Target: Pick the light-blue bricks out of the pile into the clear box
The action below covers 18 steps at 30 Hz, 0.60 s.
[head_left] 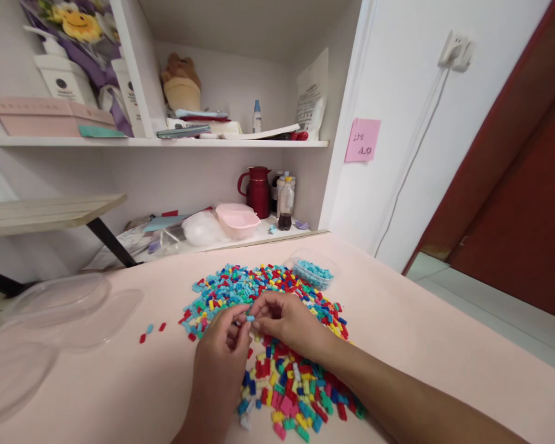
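Observation:
Both hands meet over a wide pile of small coloured building bricks [287,376] on the pink tabletop. A light blue brick [250,318] shows between the fingertips. My left hand [224,336] pinches it between thumb and finger, the other fingers curled in. From the right, my right hand [289,324] has its thumb and forefinger closed at the same small brick. Whether it is one brick or two joined is too small to tell. Behind the pile, a clear plastic tub [313,274] holds many light blue bricks.
Clear plastic lids or trays [106,317] lie at the left, near a few stray bricks [150,328]. Along the back shelf stand a pink container [238,221], a dark red jug [258,192] and a bottle [285,203]. A wooden stand [50,209] juts in at the left.

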### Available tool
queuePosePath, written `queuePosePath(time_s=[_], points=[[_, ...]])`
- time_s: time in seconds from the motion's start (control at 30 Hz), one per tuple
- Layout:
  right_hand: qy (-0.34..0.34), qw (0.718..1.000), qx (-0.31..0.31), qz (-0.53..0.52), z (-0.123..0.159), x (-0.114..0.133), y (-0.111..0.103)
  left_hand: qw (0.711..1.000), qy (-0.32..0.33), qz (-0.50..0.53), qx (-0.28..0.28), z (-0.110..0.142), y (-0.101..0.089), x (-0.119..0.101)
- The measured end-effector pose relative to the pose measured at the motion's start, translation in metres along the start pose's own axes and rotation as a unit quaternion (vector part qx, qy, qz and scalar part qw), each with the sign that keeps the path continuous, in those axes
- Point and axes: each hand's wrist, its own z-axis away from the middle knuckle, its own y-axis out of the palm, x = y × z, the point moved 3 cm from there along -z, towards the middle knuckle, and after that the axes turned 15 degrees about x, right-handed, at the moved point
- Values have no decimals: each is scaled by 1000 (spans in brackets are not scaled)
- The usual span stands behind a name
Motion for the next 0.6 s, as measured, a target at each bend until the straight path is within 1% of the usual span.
queuePosePath(time_s=[0.3,0.43,0.6], points=[[-15,1000,3,2,1,-1,0,1000,7,-19,-14,1,-1,-3],[-18,1000,7,8,1,-3,0,1000,-5,-19,-11,1,-3,-3],[-11,999,21,-38,0,-2,3,1000,-13,-10,-8,2,-10,1]])
